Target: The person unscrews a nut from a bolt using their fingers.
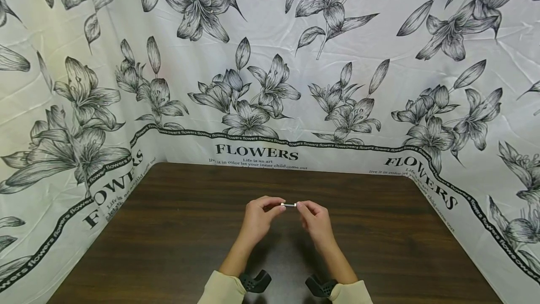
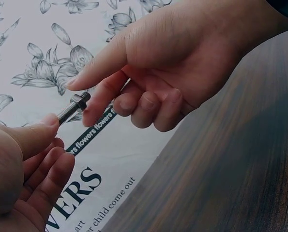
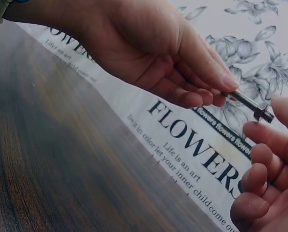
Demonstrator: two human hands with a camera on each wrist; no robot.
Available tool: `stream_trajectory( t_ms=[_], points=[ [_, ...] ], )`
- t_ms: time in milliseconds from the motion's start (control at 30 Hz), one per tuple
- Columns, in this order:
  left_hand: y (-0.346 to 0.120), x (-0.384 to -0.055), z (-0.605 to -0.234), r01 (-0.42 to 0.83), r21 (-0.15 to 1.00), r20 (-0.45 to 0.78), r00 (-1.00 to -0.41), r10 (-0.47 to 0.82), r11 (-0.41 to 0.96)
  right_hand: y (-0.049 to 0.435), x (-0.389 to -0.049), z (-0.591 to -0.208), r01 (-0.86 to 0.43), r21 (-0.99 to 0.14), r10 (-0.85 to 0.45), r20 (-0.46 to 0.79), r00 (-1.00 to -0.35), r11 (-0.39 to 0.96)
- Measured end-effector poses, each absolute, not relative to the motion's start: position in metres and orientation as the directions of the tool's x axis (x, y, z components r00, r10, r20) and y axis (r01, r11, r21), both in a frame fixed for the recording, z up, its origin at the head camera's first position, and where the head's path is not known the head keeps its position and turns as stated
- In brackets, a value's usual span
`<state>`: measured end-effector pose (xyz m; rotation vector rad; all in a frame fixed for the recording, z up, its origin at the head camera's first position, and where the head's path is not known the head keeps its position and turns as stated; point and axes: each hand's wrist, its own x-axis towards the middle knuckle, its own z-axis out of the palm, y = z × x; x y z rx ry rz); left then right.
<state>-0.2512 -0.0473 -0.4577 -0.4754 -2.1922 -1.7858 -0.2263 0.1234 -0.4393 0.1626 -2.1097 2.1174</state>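
Note:
A small silver bolt (image 1: pixel 288 205) lies level in the air between both hands, over the table. My left hand (image 1: pixel 258 219) pinches one end between thumb and fingertips, which hide the bolt's head. Near the other end of the thread sits a hex nut (image 2: pixel 79 101), with a short stub of thread past it. Around this nut, my right hand (image 1: pixel 316 224) has its thumb and index finger on opposite sides. In the right wrist view the index fingertip appears to touch the nut (image 3: pixel 260 114); the left wrist view shows a small gap at the thumb.
Below the hands spreads a dark brown wooden table (image 1: pixel 177 229). A white curtain (image 1: pixel 270 27) with black lily drawings and "FLOWERS" lettering surrounds its back and sides. Black wrist cameras (image 1: pixel 256 281) sit by the cream sleeves (image 1: pixel 222 289).

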Motion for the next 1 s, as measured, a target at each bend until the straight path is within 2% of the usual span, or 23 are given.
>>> stream_trajectory(
  t_ms=[233,567,800,1000],
  points=[
    [-0.047,-0.250,-0.458,0.428,0.883,0.418,-0.904,0.093,0.194,0.123,-0.226,-0.438,-0.138,-0.990,0.032,0.138,-0.990,0.004],
    [-0.045,-0.249,-0.454,0.397,0.892,0.389,-0.918,0.079,0.216,0.127,-0.243,-0.466,-0.169,-0.985,0.049,0.167,-0.985,-0.022],
    [-0.046,-0.250,-0.455,0.394,0.892,0.386,-0.919,0.079,0.222,0.130,-0.240,-0.462,-0.178,-0.983,0.002,0.178,-0.984,-0.034],
    [-0.048,-0.251,-0.457,0.392,0.894,0.382,-0.920,0.086,0.216,0.127,-0.227,-0.442,-0.212,-0.975,-0.039,0.214,-0.976,-0.061]
  ],
)
